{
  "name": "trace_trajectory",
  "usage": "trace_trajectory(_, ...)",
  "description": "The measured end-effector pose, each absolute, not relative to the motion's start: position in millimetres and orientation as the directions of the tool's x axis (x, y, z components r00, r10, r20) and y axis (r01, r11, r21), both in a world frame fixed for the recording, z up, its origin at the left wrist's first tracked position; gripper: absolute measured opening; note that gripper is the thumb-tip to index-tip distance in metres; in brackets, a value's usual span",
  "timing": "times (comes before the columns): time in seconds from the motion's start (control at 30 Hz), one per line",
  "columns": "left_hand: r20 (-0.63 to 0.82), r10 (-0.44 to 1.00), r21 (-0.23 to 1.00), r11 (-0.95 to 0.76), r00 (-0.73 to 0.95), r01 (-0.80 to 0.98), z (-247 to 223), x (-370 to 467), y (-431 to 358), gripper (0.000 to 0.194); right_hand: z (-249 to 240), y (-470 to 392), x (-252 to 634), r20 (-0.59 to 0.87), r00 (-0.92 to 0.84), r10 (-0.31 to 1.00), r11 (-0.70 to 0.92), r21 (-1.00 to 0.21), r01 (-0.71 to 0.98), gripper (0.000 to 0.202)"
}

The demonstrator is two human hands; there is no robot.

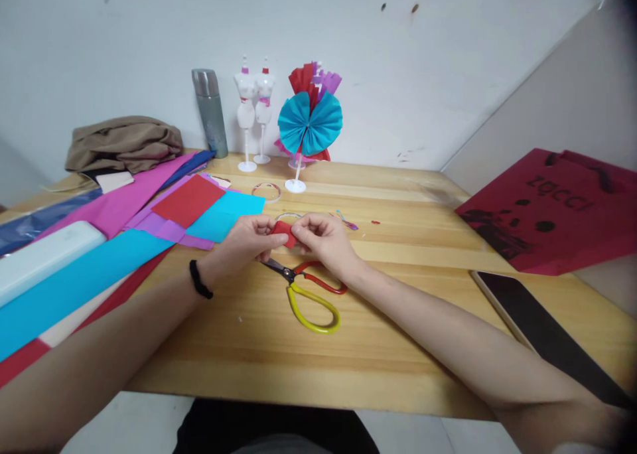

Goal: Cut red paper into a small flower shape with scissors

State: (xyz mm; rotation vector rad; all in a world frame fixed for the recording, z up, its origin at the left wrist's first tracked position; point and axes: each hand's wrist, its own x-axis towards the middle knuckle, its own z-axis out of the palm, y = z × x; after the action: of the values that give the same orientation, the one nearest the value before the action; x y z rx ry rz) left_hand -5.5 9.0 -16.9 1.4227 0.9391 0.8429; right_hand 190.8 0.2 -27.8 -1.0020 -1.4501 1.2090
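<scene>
Both hands pinch a small piece of red paper (pixel 284 233) just above the table. My left hand (pixel 253 236), with a black band on its wrist, grips the paper's left side. On its right edge are the thumb and fingers of my right hand (pixel 321 238). Below the hands lie scissors (pixel 314 308) with one yellow and one red handle; their blade tips are partly hidden by the left hand. Behind the fingers a thin ring-shaped band (pixel 288 215) rests on the wood, partly covered.
Colored paper sheets (pixel 223 215) and a white case (pixel 50 255) cover the left side. At the back stand a flask (pixel 210 112), two small white mannequins (pixel 245 112) and one dressed in a blue paper fan (pixel 311 122). A phone (pixel 537 334) and red bag (pixel 552 208) are at right.
</scene>
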Motion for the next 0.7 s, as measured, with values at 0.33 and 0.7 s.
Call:
trace_trajectory(0.33,-0.052,0.91,0.998,0.037,0.411,0.043,-16.1,-6.6,7.0,0.035,-30.5,-0.8,187.2,0.192,-0.227,0.955,0.196,-0.981,-0.007,0.038)
trace_trajectory(0.7,0.005,0.916,0.993,-0.053,0.4,0.107,-13.4,-3.6,6.1,0.033,-32.1,-2.8,186.2,0.189,-0.211,0.959,0.19,-0.982,-0.016,0.04)
